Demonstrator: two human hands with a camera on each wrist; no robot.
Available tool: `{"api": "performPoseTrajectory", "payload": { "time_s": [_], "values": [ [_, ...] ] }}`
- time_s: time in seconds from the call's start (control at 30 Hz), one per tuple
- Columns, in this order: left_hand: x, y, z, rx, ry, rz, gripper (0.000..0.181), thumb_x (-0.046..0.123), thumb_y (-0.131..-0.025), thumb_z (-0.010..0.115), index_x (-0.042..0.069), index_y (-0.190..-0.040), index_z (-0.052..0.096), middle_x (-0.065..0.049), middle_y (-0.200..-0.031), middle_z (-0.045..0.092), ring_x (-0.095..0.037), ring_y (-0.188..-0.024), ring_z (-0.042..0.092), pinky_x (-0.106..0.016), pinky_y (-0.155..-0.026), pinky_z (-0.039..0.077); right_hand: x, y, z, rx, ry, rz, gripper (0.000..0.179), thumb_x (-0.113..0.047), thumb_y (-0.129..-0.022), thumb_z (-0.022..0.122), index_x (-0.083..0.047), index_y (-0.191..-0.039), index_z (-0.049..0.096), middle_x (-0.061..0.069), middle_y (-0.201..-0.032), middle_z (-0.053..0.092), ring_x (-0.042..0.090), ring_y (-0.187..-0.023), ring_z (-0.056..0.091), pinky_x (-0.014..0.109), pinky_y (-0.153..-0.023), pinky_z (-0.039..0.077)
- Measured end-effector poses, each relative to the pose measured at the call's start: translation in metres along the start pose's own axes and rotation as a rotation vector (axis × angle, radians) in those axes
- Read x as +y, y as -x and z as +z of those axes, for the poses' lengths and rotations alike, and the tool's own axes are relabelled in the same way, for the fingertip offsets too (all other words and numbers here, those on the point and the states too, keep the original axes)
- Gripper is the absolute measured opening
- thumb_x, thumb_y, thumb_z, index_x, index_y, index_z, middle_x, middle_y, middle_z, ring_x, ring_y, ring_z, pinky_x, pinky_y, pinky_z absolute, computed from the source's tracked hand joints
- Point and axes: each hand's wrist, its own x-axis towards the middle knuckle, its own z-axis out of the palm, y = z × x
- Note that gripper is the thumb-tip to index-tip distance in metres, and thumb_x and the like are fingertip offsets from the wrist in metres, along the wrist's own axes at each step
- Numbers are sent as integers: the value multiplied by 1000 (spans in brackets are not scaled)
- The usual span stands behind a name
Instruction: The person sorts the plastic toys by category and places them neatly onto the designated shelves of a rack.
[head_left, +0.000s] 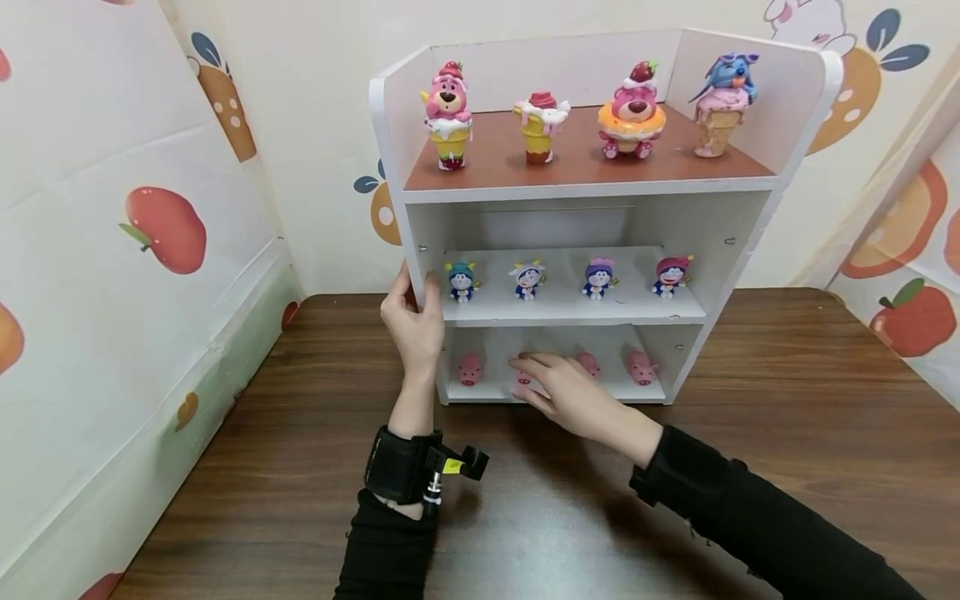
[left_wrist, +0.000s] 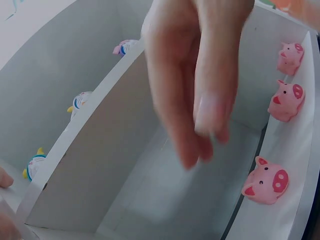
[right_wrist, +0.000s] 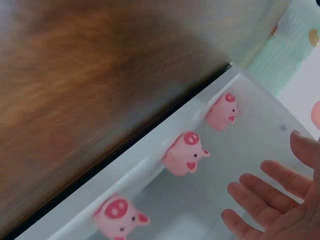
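Observation:
A white three-tier display shelf stands on the table. My left hand grips the edge of its left side panel, the thumb inside and the fingers outside. In front of the bottom tier is my right hand, fingers extended and apart, with nothing in its grasp. Several pink pig figurines line that tier: one at the left end, one partly behind the right fingers, one behind the hand and one at the right. In the right wrist view, the open palm hangs apart from the pigs.
The middle tier bears several small blue figures in hats. Above, on the brown top tier, are bear and ice-cream figures. Wood-grain table surrounds the shelf, with fruit-print sheeting at the left and behind.

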Motion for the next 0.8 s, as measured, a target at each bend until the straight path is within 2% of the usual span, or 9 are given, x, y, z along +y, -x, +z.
{"api": "performPoseTrajectory", "payload": {
  "time_s": [0.13, 0.57, 0.8],
  "values": [
    [-7, 0, -1, 0, -3, 9, 33, -9, -82, 51, -7, -115, 55, -16, -111, 58, -19, -102, 55, -34, -85, 43, -1, 19, -11, 5, 10, 2, 37, -22, -84, 61, -3, -115, 57, 12, -110, 58, 24, -101, 54, 41, -83, 42],
    [-8, 2, -6, -7, -24, 4, 32, -7, -83, 52, -7, -115, 55, -16, -111, 58, -19, -100, 55, -34, -83, 44, 5, 87, -34, 84, 78, 12, 39, -20, -77, 68, -4, -112, 60, 10, -109, 59, 23, -98, 56, 37, -81, 44],
    [-7, 1, -15, -62, -66, 35, 34, -6, -83, 51, -5, -118, 54, -15, -114, 57, -18, -101, 55, -32, -82, 44, 9, 109, -48, 108, 103, -1, 41, -21, -76, 68, -4, -112, 59, 8, -109, 60, 20, -94, 58, 34, -77, 46]
  ]
}}
